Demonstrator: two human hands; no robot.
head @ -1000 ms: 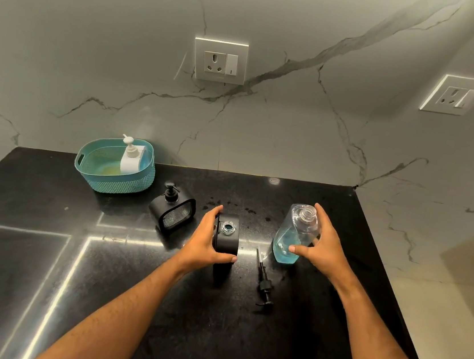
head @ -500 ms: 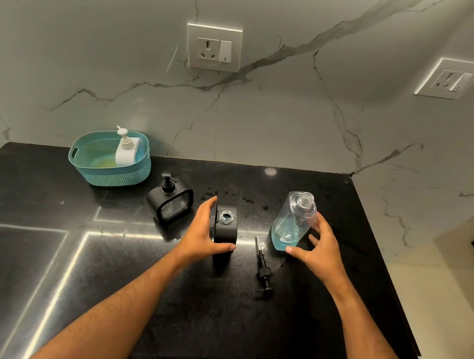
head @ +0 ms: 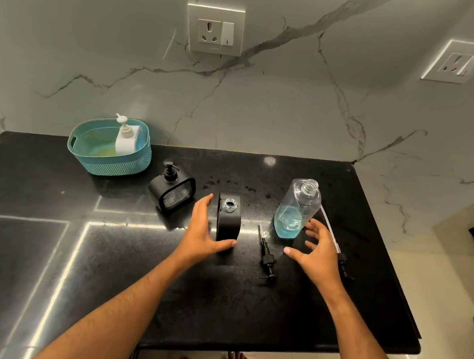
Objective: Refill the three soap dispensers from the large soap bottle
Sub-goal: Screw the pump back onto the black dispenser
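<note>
Basket (head: 112, 164): teal, at the back left of the black counter (head: 28, 243); inside stands a white dispenser (head: 125, 140) with its pump on.
Closed black dispenser (head: 173, 191): just right of the basket, pump still on top, a little tilted to the camera.
Left hand (head: 203, 235): fingers straight along the left side of the open black dispenser (head: 227, 220), thumb under its near edge; the hand cups it, holding it from the side.
Open black dispenser: in the middle of the counter, no pump, its round mouth is open on top.
Black pump (head: 265, 256): lies flat on the counter between the two hands.
Large soap bottle (head: 297, 209): clear, without cap, upright, blue soap only in the lower part; it stands right of the open dispenser.
Right hand (head: 318, 250): fingers spread and relaxed, just in front of the bottle; it holds nothing and does not touch the bottle.
Second pump (head: 337, 251): long white tube with black head, partly hidden behind the right hand.
</note>
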